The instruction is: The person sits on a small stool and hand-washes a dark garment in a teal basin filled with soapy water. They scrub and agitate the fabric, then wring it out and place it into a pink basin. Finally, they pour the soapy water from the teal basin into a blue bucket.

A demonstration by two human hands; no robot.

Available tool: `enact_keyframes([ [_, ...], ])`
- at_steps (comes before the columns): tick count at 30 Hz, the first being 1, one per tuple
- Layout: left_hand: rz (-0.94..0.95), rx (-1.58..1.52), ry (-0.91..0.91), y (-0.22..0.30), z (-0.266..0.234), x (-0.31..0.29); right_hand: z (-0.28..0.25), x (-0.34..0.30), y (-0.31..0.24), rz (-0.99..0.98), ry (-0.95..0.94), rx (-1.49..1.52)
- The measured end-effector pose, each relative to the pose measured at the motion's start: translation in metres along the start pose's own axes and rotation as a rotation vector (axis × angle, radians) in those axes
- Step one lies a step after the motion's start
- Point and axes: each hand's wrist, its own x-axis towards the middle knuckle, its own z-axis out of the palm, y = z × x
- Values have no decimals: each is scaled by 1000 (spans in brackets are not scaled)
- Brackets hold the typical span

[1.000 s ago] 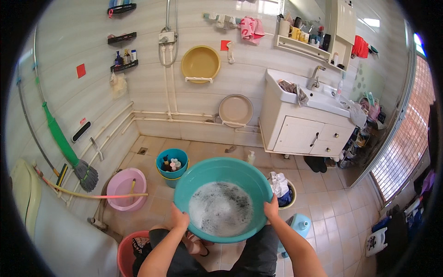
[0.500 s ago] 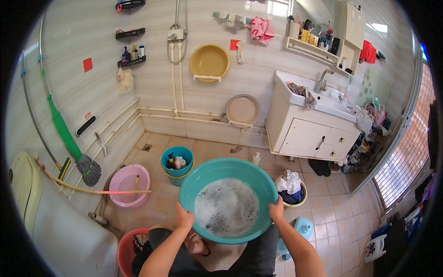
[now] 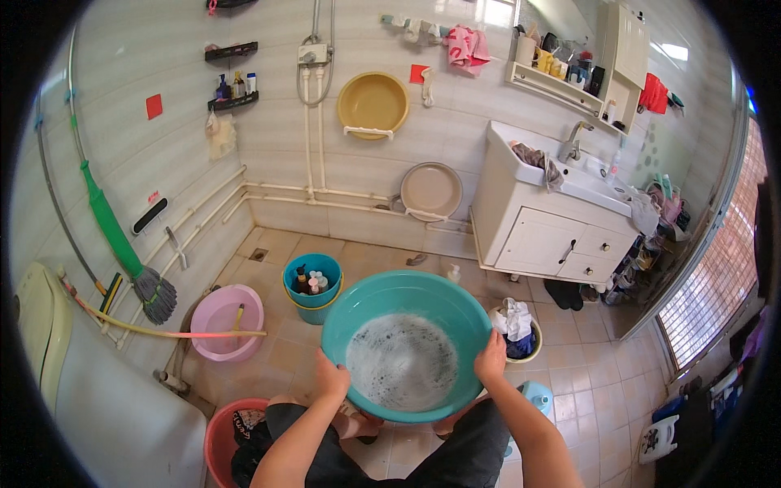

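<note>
A large teal basin (image 3: 407,285) is in front of my knees, with foamy suds (image 3: 403,362) floating on the water inside. My left hand (image 3: 330,378) grips its left rim, thumb at the edge and the other fingers hidden beneath or behind the wall. On the opposite side my right hand (image 3: 490,359) holds the right rim in the same way. The basin looks close to level. Its underside is out of sight, so I cannot tell whether it touches the floor.
A blue bucket (image 3: 314,302) with bottles and a pink basin (image 3: 236,297) stand to the left. Near my left leg is a red tub (image 3: 218,439) of dark clothes. At right are a laundry basket (image 3: 533,346) and a blue jug (image 3: 537,396). A vanity (image 3: 541,236) stands beyond.
The basin has shifted slightly right and away from the bucket, with both hands still on its rim. The foam has spread and the view has moved a little.
</note>
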Motion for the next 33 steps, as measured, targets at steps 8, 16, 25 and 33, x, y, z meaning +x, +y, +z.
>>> enact_keyframes([
  [8,-41,83,-103,16,-6,19,103,15,-8,-410,-948,-458],
  [16,34,160,-119,6,-17,45,185,8,-116,-306,-1057,-180],
  [25,156,184,-96,13,-5,44,294,43,-227,309,-334,1054],
  [33,117,189,-228,13,-7,48,215,19,-237,-357,-571,856],
])
